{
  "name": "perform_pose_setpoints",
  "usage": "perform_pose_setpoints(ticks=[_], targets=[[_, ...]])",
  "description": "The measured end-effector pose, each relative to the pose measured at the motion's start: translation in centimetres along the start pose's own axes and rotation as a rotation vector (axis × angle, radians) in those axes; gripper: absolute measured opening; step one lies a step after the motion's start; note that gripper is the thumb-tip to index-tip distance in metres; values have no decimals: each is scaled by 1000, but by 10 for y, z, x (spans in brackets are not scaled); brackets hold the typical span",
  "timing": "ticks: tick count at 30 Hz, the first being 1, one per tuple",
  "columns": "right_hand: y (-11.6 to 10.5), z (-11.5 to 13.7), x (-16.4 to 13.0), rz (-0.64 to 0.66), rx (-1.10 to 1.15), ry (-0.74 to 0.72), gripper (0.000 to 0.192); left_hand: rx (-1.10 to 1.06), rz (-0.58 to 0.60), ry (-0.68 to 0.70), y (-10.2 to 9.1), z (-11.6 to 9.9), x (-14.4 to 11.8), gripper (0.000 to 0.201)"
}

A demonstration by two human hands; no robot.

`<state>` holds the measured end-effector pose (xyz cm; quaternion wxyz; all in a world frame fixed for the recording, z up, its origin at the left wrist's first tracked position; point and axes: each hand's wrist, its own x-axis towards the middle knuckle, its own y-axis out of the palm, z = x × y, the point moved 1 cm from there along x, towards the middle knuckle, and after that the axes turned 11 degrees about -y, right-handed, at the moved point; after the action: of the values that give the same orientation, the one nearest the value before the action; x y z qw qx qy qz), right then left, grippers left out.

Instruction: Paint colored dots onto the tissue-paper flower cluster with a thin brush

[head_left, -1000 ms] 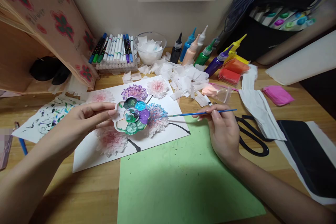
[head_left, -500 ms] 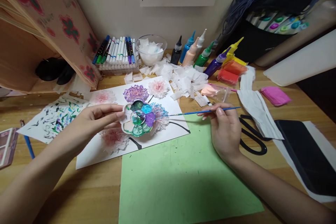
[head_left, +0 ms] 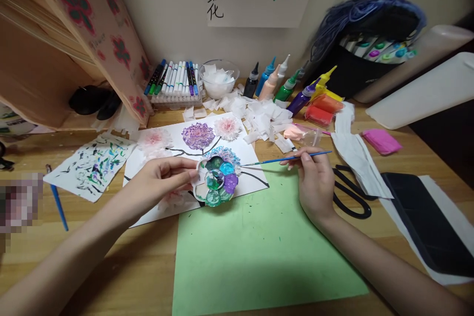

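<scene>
The left hand (head_left: 163, 180) pinched the rim of a flower-shaped paint palette (head_left: 217, 181) between thumb and fingers, holding it above the lower edge of a white sheet of painted flowers (head_left: 192, 143). Its wells showed green, blue and purple paint. The right hand (head_left: 314, 182) gripped a thin blue paintbrush (head_left: 287, 159) between fingertips, the bristle end pointing left toward the palette, seemingly just short of it. A green paper (head_left: 259, 247) lay on the desk (head_left: 111, 276) under both hands. Black scissors (head_left: 351, 197) rested right of the right hand; paint bottles (head_left: 285, 86) stood behind.
</scene>
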<state>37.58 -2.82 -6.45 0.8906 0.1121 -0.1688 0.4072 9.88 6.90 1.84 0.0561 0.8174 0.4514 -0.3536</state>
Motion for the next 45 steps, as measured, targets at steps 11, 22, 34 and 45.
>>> perform_pose_setpoints(ticks=[11, 22, 34, 45], targets=[[9, 27, -24, 64, 102, -272, 10, 57, -25, 49, 10, -4, -3, 35], [7, 21, -27, 168, 120, -321, 13, 52, -37, 39, 9, -3, -2, 32], [9, 20, -14, 35, 241, -85, 9, 70, -85, 16, 5, -3, 0, 37], [-1, -7, 7, -114, 100, 43, 20, 15, -98, 4, -7, 1, 7, 32]])
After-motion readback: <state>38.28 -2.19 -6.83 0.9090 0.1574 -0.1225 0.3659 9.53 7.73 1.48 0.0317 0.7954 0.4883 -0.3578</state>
